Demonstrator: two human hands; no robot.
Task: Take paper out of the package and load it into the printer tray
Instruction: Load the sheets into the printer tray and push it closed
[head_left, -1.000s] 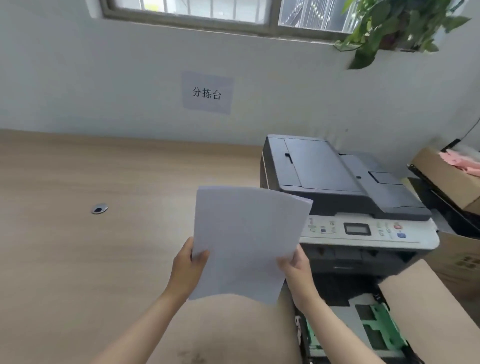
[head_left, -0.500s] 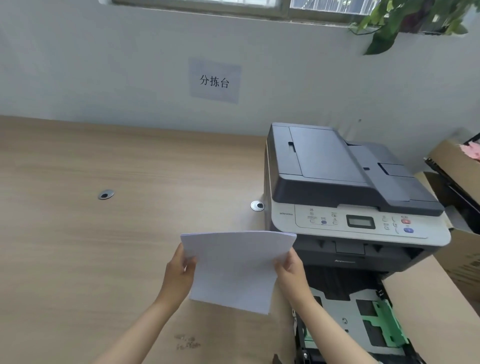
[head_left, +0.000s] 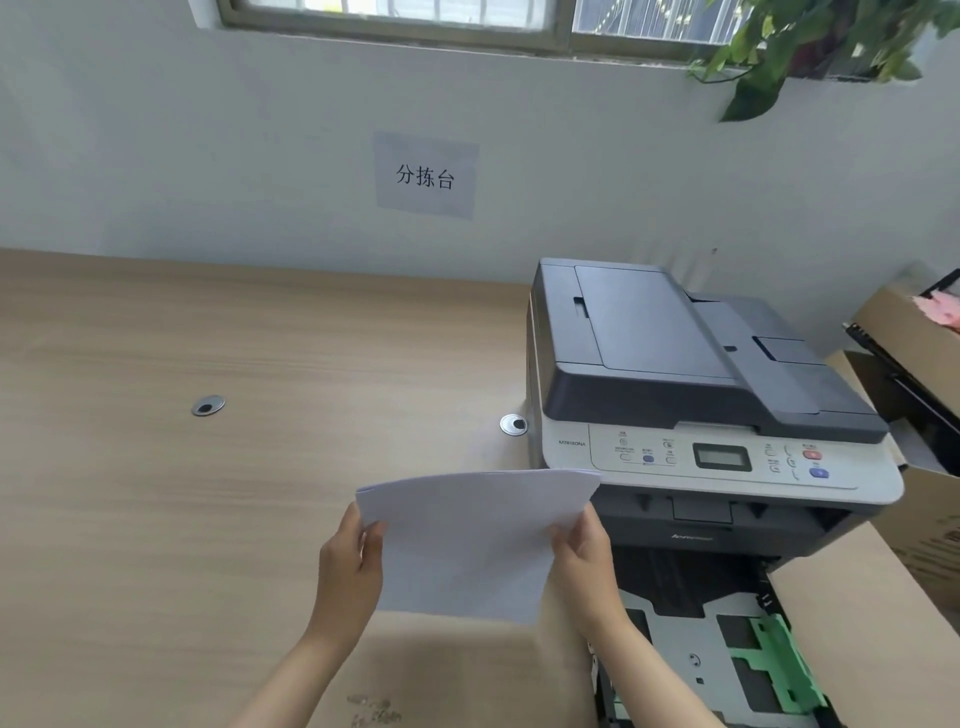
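I hold a thin stack of white paper (head_left: 470, 540) above the wooden desk, just left of the printer. My left hand (head_left: 349, 569) grips its left edge and my right hand (head_left: 584, 564) grips its right edge. The sheets tilt back, top edge curved. The grey and white printer (head_left: 691, 395) stands to the right. Its paper tray (head_left: 727, 665) is pulled out below the front, showing green guides (head_left: 779, 670) and no paper inside. No paper package is in view.
The wooden desk (head_left: 182, 519) has two round cable grommets (head_left: 208, 405) (head_left: 513, 424). Cardboard boxes (head_left: 914, 353) stand right of the printer. A labelled sheet (head_left: 425, 175) hangs on the wall, and a plant (head_left: 810, 41) hangs at top right.
The paper stack has dropped from upright in front of the printer to a lower, more tilted position. Both hands kept their grip on its edges.
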